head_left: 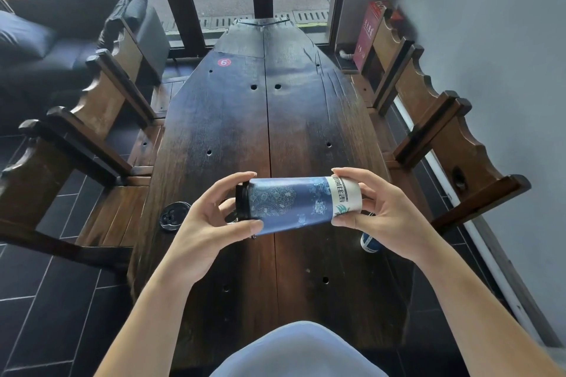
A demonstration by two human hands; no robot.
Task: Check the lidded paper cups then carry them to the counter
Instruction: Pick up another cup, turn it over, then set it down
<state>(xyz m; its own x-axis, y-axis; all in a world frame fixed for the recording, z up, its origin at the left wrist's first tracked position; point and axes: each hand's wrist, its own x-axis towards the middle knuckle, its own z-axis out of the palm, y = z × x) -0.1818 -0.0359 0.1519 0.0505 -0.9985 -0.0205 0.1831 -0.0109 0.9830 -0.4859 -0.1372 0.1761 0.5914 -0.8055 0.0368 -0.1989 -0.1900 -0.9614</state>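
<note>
A tall blue patterned paper cup [291,203] with a black lid lies sideways in the air above the dark wooden table [232,119]. My left hand [211,217] grips its lidded end, thumb below and fingers over the top. My right hand [376,208] holds the white base end. A second cup with a black lid [173,217] stands on the table left of my left hand. Another blue cup [369,243] shows partly under my right hand, mostly hidden.
Wooden benches with carved backs [101,119] [435,119] run along both sides of the table. A dark sofa [46,49] sits at the far left. A window and a red box [369,30] are at the far end. A grey wall closes the right side.
</note>
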